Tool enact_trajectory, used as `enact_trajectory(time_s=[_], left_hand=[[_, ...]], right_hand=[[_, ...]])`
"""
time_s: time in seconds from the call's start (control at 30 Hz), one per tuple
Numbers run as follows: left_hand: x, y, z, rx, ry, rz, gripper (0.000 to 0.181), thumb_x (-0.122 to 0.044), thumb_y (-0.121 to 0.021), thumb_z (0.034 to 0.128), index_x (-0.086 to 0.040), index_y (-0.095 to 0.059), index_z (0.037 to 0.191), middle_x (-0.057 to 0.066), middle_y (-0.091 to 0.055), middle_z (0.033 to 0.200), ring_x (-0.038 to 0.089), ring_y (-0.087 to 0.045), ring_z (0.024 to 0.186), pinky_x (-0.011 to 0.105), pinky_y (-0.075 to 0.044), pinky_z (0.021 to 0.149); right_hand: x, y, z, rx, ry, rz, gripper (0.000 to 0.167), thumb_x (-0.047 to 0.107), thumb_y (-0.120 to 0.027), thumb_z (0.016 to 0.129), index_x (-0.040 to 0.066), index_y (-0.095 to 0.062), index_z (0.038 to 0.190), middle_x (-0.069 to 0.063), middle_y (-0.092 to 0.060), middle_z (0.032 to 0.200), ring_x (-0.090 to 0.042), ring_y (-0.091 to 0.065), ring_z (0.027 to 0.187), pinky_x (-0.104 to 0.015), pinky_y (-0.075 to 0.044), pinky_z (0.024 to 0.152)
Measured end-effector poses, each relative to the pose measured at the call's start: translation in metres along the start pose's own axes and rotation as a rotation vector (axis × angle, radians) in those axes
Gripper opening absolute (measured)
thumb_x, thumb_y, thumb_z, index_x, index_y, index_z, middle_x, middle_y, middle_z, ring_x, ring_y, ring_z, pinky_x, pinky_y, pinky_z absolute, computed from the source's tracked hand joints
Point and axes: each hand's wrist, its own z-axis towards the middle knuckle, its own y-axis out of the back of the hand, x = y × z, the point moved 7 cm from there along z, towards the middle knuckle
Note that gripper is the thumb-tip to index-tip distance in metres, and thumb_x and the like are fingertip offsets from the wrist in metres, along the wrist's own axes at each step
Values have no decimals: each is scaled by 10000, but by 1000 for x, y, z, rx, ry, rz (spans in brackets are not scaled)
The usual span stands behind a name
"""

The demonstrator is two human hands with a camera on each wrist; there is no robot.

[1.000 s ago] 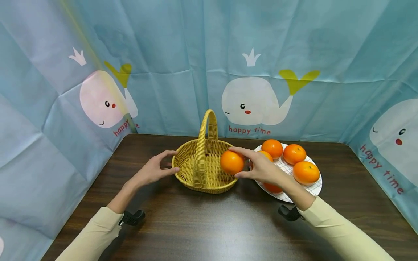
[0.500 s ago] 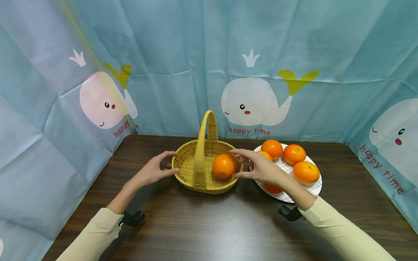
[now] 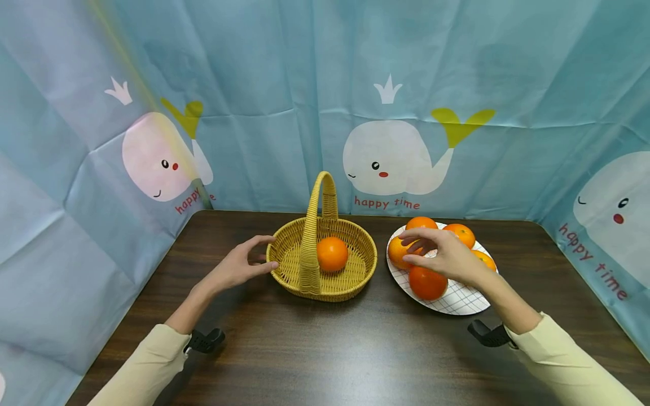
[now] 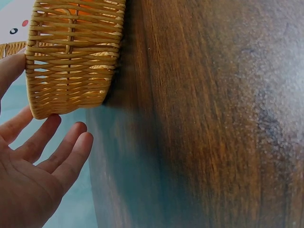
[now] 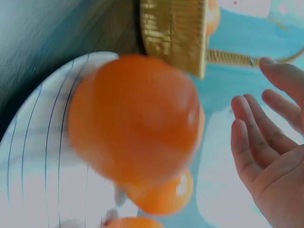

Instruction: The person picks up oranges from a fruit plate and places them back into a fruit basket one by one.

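A yellow wicker basket (image 3: 350,290) with a tall handle stands on the table, one orange fruit (image 3: 332,254) inside it, beside the handle. My left hand (image 3: 236,266) touches the basket's left rim with thumb and fingertips spread; in the left wrist view the hand (image 4: 33,175) has relaxed fingers at the wicker side (image 4: 76,61). Above the white plate (image 3: 464,304) hovers my right hand (image 3: 449,256), fingers apart and holding nothing. The right wrist view has this hand (image 5: 280,166) apart from a large, blurred orange fruit (image 5: 137,118).
Several orange fruits lie on the plate, among them a redder one (image 3: 427,283) at the front and one (image 3: 401,252) at the left; my right hand partly covers others. Blue curtains (image 3: 264,152) with whale prints stand behind and beside the dark wooden table (image 3: 325,349).
The orange fruit left my right hand, dropped into the basket and rolled left towards the handle. My right hand moved right, from the basket to over the plate. My left hand stayed put.
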Motion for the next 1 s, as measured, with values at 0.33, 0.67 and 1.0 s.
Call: enact_trajectory(time_s=[0.33, 0.67, 1.0], left_hand=[[-3, 0, 0, 3, -1, 9, 646, -246, -751, 957, -18, -455, 1484, 229, -434, 1499, 437, -589, 1196, 434, -562, 872], [-2, 2, -2, -2, 10, 40, 645, -257, -753, 955, -22, -459, 1479, 233, -436, 1496, 416, -599, 1186, 434, -565, 864], [-2, 1, 0, 6, 6, 37, 637, -258, -752, 956, -29, -465, 1476, 231, -429, 1503, 425, -591, 1194, 448, -558, 881]], right_hand=[[-9, 42, -29, -72, 25, -112, 312, 43, -792, 893, 89, -700, 1188, -11, -716, 1066, -137, -680, 900, -236, -552, 789], [-18, 46, -47, -58, -22, -130, 343, 88, -805, 892, 145, -691, 1211, 30, -688, 1123, -171, -676, 946, -257, -553, 805], [-24, 30, -63, 5, -73, -62, 643, 165, -861, 847, 78, -536, 1395, -90, -576, 1357, -291, -591, 1192, -452, -537, 902]])
